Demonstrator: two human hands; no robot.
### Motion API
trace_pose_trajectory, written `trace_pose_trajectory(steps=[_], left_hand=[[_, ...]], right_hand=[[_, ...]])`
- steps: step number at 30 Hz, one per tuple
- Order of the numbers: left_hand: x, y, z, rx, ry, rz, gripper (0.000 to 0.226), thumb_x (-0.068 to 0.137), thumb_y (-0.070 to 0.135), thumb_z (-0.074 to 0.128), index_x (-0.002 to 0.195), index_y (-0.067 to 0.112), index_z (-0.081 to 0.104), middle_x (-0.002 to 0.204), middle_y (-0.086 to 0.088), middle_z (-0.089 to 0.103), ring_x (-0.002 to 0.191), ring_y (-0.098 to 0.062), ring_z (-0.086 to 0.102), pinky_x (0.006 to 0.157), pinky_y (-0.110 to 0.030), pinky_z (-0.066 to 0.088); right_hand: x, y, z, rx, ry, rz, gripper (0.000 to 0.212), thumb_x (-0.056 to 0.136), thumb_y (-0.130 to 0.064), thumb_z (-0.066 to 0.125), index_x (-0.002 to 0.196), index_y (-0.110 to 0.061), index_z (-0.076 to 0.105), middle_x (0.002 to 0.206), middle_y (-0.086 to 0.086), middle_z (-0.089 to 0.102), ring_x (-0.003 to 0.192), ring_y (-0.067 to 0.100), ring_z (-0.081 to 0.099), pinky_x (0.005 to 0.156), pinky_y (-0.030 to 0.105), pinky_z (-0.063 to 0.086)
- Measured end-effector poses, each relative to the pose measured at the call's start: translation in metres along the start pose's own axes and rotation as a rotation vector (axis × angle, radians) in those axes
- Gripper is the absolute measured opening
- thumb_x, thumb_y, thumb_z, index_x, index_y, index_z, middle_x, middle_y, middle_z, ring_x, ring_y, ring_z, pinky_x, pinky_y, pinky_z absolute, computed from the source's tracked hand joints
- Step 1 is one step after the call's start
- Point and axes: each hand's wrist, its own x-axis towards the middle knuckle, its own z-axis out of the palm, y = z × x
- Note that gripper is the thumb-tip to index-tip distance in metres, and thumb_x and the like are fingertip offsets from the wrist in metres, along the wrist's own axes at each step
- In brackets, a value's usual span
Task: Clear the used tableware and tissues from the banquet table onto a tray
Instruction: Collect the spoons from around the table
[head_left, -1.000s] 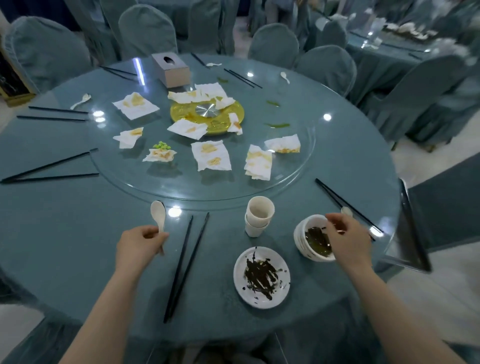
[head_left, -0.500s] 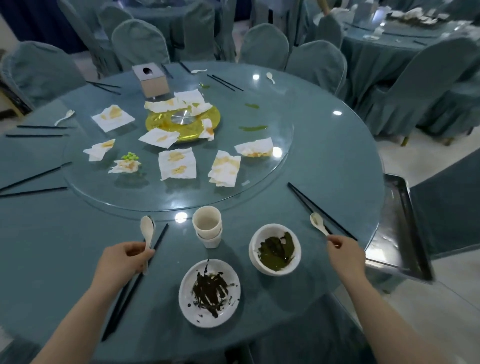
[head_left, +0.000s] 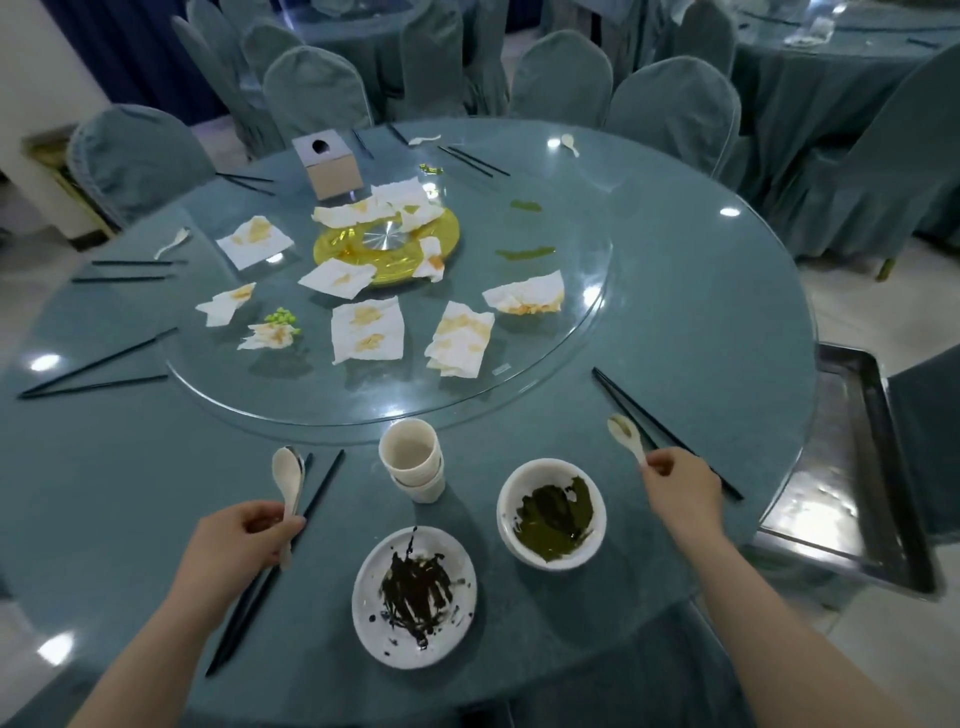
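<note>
Two white spoons are held at the near edge of the round table (head_left: 701, 322). The left hand (head_left: 234, 540) grips the handle of the left spoon (head_left: 289, 480), fingers curled around it, over a pair of black chopsticks (head_left: 270, 566). The right hand (head_left: 680, 488) pinches the handle of the right spoon (head_left: 626, 436) beside a second chopstick pair (head_left: 654, 423). Between the hands stand stacked cups (head_left: 413, 460), a soiled bowl (head_left: 551, 514) and a smeared plate (head_left: 414, 596). Stained tissues (head_left: 366, 335) lie on the glass turntable (head_left: 571, 332). A metal tray (head_left: 852, 483) sits just beside the table's right edge.
</note>
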Motion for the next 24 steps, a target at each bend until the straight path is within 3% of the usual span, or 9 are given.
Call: trace_pose_trajectory(steps=[4, 7, 14, 18, 21, 24], left_hand=[[0.002, 0.004, -0.001, -0.015, -0.003, 0.009, 0.006, 0.08, 0.011, 0.074, 0.078, 0.015, 0.071, 0.068, -0.001, 0.073, 0.058, -0.016, 0.065, 0.06, -0.029, 0.054], [-0.001, 0.004, -0.008, -0.047, -0.009, 0.017, 0.006, 0.079, 0.009, 0.075, 0.081, 0.01, 0.069, 0.07, -0.006, 0.073, 0.063, -0.021, 0.065, 0.066, -0.037, 0.056], [-0.03, -0.025, -0.063, -0.105, 0.051, 0.046, 0.01, 0.08, 0.01, 0.075, 0.085, 0.01, 0.067, 0.068, -0.003, 0.073, 0.064, -0.017, 0.065, 0.056, -0.027, 0.051], [-0.062, -0.06, -0.117, -0.144, 0.114, 0.042, 0.009, 0.081, 0.011, 0.074, 0.083, 0.012, 0.065, 0.062, 0.002, 0.071, 0.06, -0.011, 0.064, 0.051, -0.022, 0.048], [-0.093, -0.092, -0.164, -0.171, 0.183, 0.054, 0.01, 0.08, 0.013, 0.075, 0.084, 0.012, 0.066, 0.063, 0.005, 0.072, 0.055, -0.008, 0.063, 0.049, -0.019, 0.048], [-0.126, -0.126, -0.212, -0.201, 0.235, 0.076, 0.012, 0.079, 0.016, 0.076, 0.085, 0.011, 0.066, 0.064, 0.008, 0.072, 0.054, -0.003, 0.065, 0.045, -0.014, 0.046]], right_hand=[[-0.027, -0.041, -0.003, 0.175, -0.001, -0.121, 0.004, 0.088, -0.023, 0.066, 0.092, -0.022, 0.067, 0.078, -0.016, 0.062, 0.072, 0.001, 0.057, 0.056, 0.019, 0.04], [-0.055, -0.067, 0.004, 0.261, -0.045, -0.188, 0.003, 0.086, -0.023, 0.067, 0.084, -0.026, 0.066, 0.076, -0.014, 0.065, 0.072, 0.003, 0.06, 0.057, 0.018, 0.041], [-0.136, -0.116, 0.046, 0.315, -0.203, -0.285, 0.009, 0.085, -0.026, 0.067, 0.081, -0.033, 0.065, 0.074, -0.017, 0.068, 0.068, -0.003, 0.062, 0.057, 0.013, 0.041], [-0.202, -0.144, 0.086, 0.294, -0.371, -0.326, 0.011, 0.085, -0.022, 0.067, 0.09, -0.031, 0.064, 0.081, -0.013, 0.069, 0.075, 0.007, 0.065, 0.066, 0.026, 0.051], [-0.267, -0.174, 0.118, 0.287, -0.483, -0.369, 0.013, 0.082, -0.018, 0.067, 0.085, -0.03, 0.063, 0.081, -0.007, 0.07, 0.075, 0.016, 0.067, 0.071, 0.038, 0.057], [-0.337, -0.205, 0.152, 0.264, -0.589, -0.44, 0.015, 0.08, -0.011, 0.067, 0.081, -0.025, 0.061, 0.081, -0.003, 0.068, 0.075, 0.018, 0.065, 0.076, 0.041, 0.056]])
